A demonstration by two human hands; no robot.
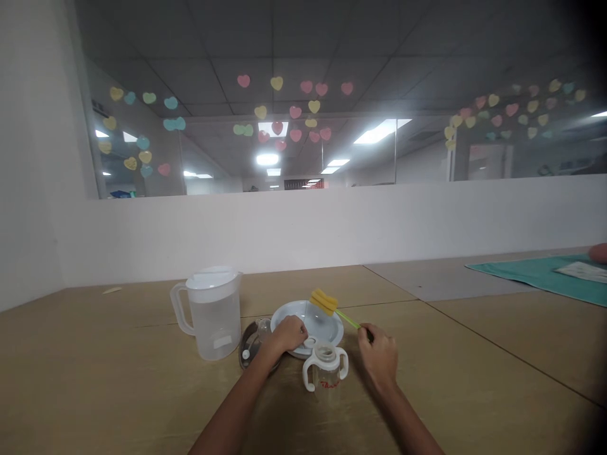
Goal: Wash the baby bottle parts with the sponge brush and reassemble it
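My right hand (380, 355) is closed round the green handle of a bottle brush, and its yellow sponge head (324, 301) is raised over the far right rim of a white bowl (279, 314). Over the same bowl, my left hand (289, 333) is closed, with a white bottle ring (310, 342) at its fingertips. In front of the bowl stands a clear baby bottle (327, 378), uncapped and upright, with two white handles and red lettering. Left of the bowl, a dark round dish (243, 355) holds small clear and white parts, partly hidden by my left forearm.
A lidded clear plastic pitcher (215, 319) with liquid stands at the left of the wooden table (156, 392). At the far right lies a teal cloth (531, 276) with a white item on it, and part of another person's hand (598, 253) shows there. A white wall (294, 230) borders the table's back.
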